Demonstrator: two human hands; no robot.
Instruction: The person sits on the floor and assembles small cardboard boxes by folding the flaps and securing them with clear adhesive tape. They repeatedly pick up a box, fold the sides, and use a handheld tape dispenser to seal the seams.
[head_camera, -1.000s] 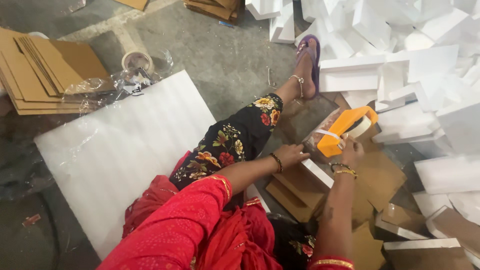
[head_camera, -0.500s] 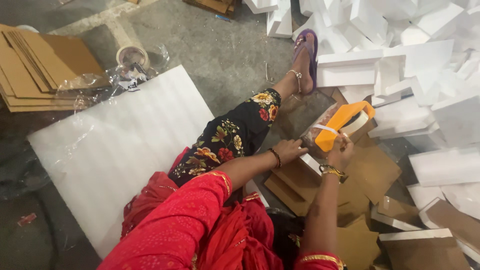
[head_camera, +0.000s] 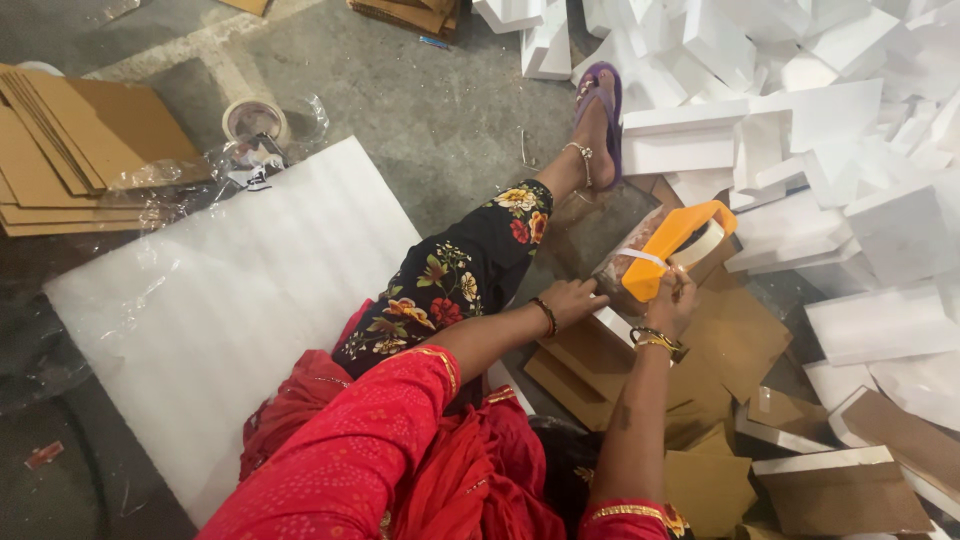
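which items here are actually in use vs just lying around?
In use:
right hand gripping the orange tape dispenser
left hand pressing on the taped package

Lying about:
cardboard stack
tape roll on the floor
white foam sheet
foam blocks
loose cardboard pieces

Single head view — steeply downward, close over the lap

A brown cardboard package (head_camera: 640, 262), wrapped in clear film, lay on the floor beside the outstretched leg, under an orange tape dispenser (head_camera: 672, 245). Flat brown cardboard sheets (head_camera: 70, 150) were stacked at far left. No labels, signs or screens showed.
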